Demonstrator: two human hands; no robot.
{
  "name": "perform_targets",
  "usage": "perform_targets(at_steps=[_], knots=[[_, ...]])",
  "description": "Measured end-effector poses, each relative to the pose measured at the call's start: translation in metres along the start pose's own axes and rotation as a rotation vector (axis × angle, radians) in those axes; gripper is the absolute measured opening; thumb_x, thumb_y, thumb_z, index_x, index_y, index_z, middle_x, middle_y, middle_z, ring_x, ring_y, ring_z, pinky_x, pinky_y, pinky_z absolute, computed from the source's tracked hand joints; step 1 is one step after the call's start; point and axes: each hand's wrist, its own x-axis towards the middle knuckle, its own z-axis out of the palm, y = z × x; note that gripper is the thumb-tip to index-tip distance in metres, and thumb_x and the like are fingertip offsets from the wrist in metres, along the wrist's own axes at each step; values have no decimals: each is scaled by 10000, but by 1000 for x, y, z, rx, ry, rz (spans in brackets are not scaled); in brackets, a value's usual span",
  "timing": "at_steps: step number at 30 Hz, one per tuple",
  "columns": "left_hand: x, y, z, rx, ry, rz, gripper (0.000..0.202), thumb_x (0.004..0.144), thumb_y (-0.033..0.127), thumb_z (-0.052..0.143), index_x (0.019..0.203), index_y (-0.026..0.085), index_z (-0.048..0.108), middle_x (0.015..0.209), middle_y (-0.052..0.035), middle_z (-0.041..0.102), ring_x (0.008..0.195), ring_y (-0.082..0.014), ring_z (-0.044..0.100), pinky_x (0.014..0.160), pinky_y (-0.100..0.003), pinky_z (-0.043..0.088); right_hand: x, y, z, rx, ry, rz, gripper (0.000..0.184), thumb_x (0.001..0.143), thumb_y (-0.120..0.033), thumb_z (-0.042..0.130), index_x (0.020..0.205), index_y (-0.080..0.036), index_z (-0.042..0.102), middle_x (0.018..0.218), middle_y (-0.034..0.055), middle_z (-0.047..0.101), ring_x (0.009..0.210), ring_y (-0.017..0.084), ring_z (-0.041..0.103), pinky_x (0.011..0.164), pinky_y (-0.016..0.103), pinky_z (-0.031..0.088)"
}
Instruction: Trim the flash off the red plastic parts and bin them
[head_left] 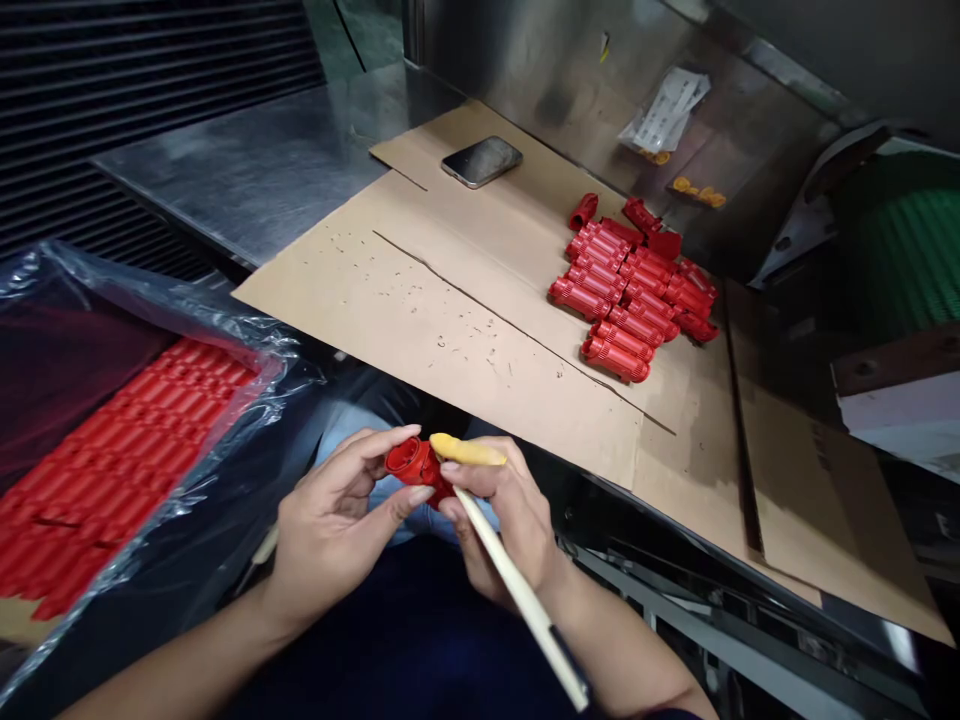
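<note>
My left hand (337, 510) is closed around the open end of a red plastic tube part (407, 458), fingertips on its rim and side. My right hand (510, 510) grips a slim, pale-handled tool (517, 585), and its fingers also touch the tube's other end. The tool's handle slants down toward my forearm; its working tip is hidden by the fingers and the part, so I cannot tell its kind. A yellow finger cover (469, 450) sits on one finger of my right hand. Both hands are over my lap, in front of the table edge.
Several similar red parts (615, 355) lie grouped on the cardboard (487, 260) covering the metal table (247, 160). Small shavings and a phone (482, 161) are on it too. A plastic-lined box (277, 350) at left holds rows of red parts (142, 440). Green material (915, 240) stands far right.
</note>
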Motion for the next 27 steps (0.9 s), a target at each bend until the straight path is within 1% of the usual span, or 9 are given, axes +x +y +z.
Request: perform_targets(at_steps=[2, 4, 9, 11, 14, 17, 20, 24, 27], knots=[[-2, -3, 2, 22, 29, 63, 558, 876, 59, 858, 1369, 309, 782, 1197, -39, 745, 1056, -179, 753, 933, -258, 656, -4, 1, 8, -86, 19, -72, 339, 1026, -84, 667, 1361, -129, 647, 1186, 203, 764, 1136, 322, 699, 950, 540, 676], [-4, -6, 3, 33, 57, 106, 558, 853, 47, 866, 1352, 279, 777, 1154, -44, 733, 1030, -192, 739, 907, -288, 663, -8, 1, 15, -146, 32, -96, 374, 1025, -74, 659, 1396, -114, 637, 1244, 230, 750, 1176, 340, 691, 960, 560, 676], [-6, -9, 8, 64, 114, 196, 560, 797, 24, 886, 1298, 246, 770, 1090, -39, 728, 996, -202, 721, 853, -301, 659, -11, -1, 25, -208, 89, -89, 398, 1023, -60, 641, 1414, -136, 636, 1240, 202, 756, 1161, 325, 697, 969, 569, 681], [-5, -7, 10, 42, 136, 193, 538, 787, 28, 898, 1266, 237, 774, 1076, -33, 731, 985, -195, 730, 856, -292, 659, -10, -3, 23, -191, 107, -87, 367, 1034, -67, 631, 1393, -138, 639, 1238, 204, 757, 1147, 318, 705, 971, 565, 676], [-4, -2, 7, -46, 162, 37, 474, 801, 69, 921, 1222, 237, 784, 1111, -28, 727, 992, -181, 759, 911, -285, 659, -7, -4, 16, -59, 118, 4, 294, 1061, -122, 626, 1349, -171, 659, 1263, 192, 759, 1150, 300, 717, 984, 541, 663], [-3, -2, 0, -148, 130, -159, 460, 834, 127, 927, 1252, 259, 786, 1192, -41, 749, 1042, -187, 769, 942, -267, 646, -7, -3, 5, 196, 120, 239, 208, 1084, -220, 658, 1287, -233, 700, 1294, 149, 772, 1183, 277, 752, 990, 481, 669], [0, -6, -4, -255, 87, -250, 471, 866, 166, 914, 1309, 269, 791, 1181, -50, 781, 1056, -181, 756, 953, -234, 622, -8, 3, -5, 462, 134, 417, 153, 1075, -308, 719, 1207, -233, 737, 1256, 135, 792, 1136, 260, 798, 973, 445, 681], [6, -4, -3, -481, 38, -374, 438, 924, 212, 870, 1353, 260, 795, 1102, -68, 807, 994, -172, 766, 946, -242, 628, -9, 19, -12, 745, 113, 498, 190, 1038, -353, 779, 1168, -220, 741, 1136, 112, 815, 1045, 242, 809, 971, 455, 666], [9, 0, -2, -604, -26, -504, 441, 963, 240, 830, 1401, 247, 783, 1166, -106, 811, 1023, -200, 784, 939, -271, 646, -9, 33, -11, 913, 51, 550, 265, 982, -411, 838, 1110, -212, 718, 978, 81, 808, 893, 222, 799, 844, 412, 671]])
